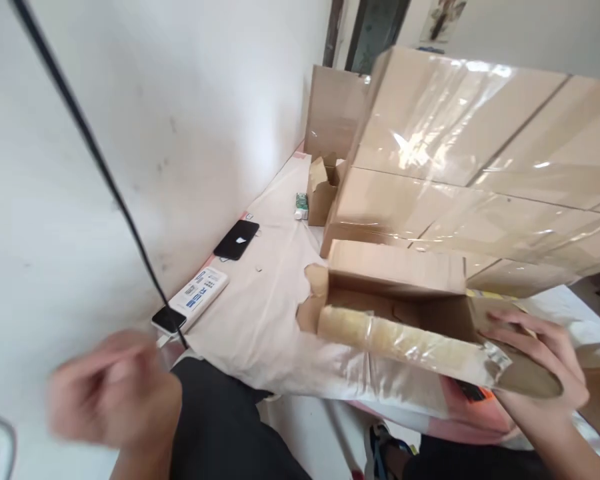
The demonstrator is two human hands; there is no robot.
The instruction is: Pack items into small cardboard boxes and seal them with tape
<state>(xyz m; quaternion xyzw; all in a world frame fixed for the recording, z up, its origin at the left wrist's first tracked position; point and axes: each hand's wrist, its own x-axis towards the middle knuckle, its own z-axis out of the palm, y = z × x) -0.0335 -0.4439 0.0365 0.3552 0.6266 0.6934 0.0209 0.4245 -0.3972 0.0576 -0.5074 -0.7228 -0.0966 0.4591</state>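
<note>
An open cardboard box [405,337] lies on the cloth-covered surface, its inside facing up, with clear tape along its near edge and torn flaps at its left end. My right hand [545,353] grips the flap at its right end, fingers over the inner face and the palm below. Over at the lower left, away from the box, my left hand [115,390] is raised in front of the white wall. Motion blurs it, but its fingers look curled together; whether they hold anything small cannot be made out.
Taped cardboard boxes [480,140] are stacked behind the open box. A small torn carton [321,200] stands beside a green-and-white bottle [301,206]. Along the wall lie a black phone [237,240] and a white printed package [200,290]. A black cord [100,157] hangs at left.
</note>
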